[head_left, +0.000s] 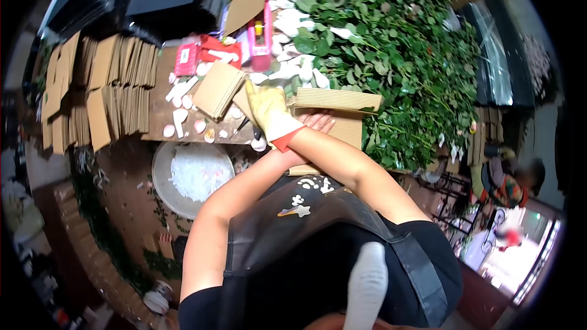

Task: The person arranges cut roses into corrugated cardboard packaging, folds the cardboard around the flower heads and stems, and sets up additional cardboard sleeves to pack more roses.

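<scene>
My forearms cross, the right over the left. My right hand (pixel 268 110), in a pale yellow glove with an orange cuff, is closed on a small cardboard piece (pixel 243 103) beside a cardboard stack (pixel 218 89). Its fingers are partly hidden. Bare, my left hand (pixel 319 121) lies with fingers stretched out on a corrugated cardboard sheet (pixel 347 129), just below the sheet's raised, folded edge (pixel 336 99). The right wrist covers part of the left hand. Something small and dark pokes out below the glove; its kind is unclear.
Leafy green stems (pixel 391 61) cover the table's right, with white-wrapped heads (pixel 293 27) along their left side. More cardboard stacks (pixel 122 64) stand at left. A pink basket (pixel 186 59) sits behind loose petals. Below the table edge is a tub (pixel 160 174) of whitish scraps.
</scene>
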Tool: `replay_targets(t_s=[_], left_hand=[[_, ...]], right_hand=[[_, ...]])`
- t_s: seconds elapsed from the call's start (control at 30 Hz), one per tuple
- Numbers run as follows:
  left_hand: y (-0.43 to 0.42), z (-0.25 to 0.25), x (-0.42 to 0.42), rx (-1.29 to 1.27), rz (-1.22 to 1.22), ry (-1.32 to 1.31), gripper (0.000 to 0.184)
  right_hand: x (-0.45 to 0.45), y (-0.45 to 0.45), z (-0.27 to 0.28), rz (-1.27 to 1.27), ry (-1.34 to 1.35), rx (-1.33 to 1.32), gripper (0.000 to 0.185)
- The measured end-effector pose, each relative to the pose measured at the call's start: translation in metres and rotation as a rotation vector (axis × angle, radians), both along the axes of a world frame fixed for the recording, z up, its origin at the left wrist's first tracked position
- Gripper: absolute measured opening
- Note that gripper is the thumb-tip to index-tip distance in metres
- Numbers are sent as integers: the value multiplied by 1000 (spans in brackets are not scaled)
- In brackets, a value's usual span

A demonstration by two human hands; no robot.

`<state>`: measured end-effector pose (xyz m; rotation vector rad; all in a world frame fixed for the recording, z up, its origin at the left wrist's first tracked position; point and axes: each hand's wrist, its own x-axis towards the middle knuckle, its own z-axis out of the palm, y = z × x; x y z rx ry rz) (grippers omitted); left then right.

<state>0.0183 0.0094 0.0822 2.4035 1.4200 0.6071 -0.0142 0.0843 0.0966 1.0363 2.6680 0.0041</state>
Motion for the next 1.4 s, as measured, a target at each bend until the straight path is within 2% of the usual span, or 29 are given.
replay_targets(t_s=[0.03,0.1,0.13,0.17,0.27,0.33,0.43,0.47,0.57,0.6,0.7,0.73,0.83,0.87,0.93,1.07,1.17,1.23,1.27,1.3,1.37,1.4], left_hand=[[-1,3,0,0,12,10,68],[1,4,-4,55,0,31,67],[3,2,-5,95,-5,76,67],[4,0,-4,133,-14,120,67],[4,-9,6,184,32,-10,65],[5,-8,6,174,9,-4,65],[6,-8,2,166,-6,1,65],[5,-7,1,159,-7,3,65],[6,-17,3,193,24,-11,65],[6,-23,5,217,43,-25,65],[4,-31,10,220,67,-16,66],[4,-32,10,210,64,-7,66],[3,-23,9,196,38,-12,65],[3,-13,4,185,23,-21,64],[5,-8,1,197,11,-70,64],[8,-10,4,177,-1,-2,64],[4,0,-4,99,-21,-42,65],[-1,0,-3,75,-17,-65,66],[-1,1,-4,70,-21,-73,67],[-2,3,-7,69,-32,-47,67],[4,0,-8,79,-72,-3,67],[5,-7,-5,119,-63,49,68]], right_hand=[[4,3,8,111,-9,184,61],[-2,1,24,116,56,73,60],[1,-2,33,121,470,176,57],[14,-12,42,114,490,185,47],[34,-47,12,-627,550,832,49],[41,-50,29,-703,527,853,48],[58,-22,101,-148,463,219,41],[49,-15,108,49,439,10,38],[11,-1,41,-69,356,-88,48],[1,-1,29,-36,232,10,68],[-17,-7,-19,-8,-62,242,87],[-18,-9,-24,6,-132,304,83],[-4,-9,-18,96,15,639,32],[-5,-4,-34,56,3,844,28],[3,3,-27,13,44,806,31],[28,1,0,-35,176,641,45],[19,1,30,45,267,467,57],[1,-9,27,93,177,295,66],[-4,-19,20,15,31,84,72],[-12,-14,-28,29,-11,130,61],[5,-19,-33,189,95,607,50],[-7,-20,-6,44,-39,361,47]])
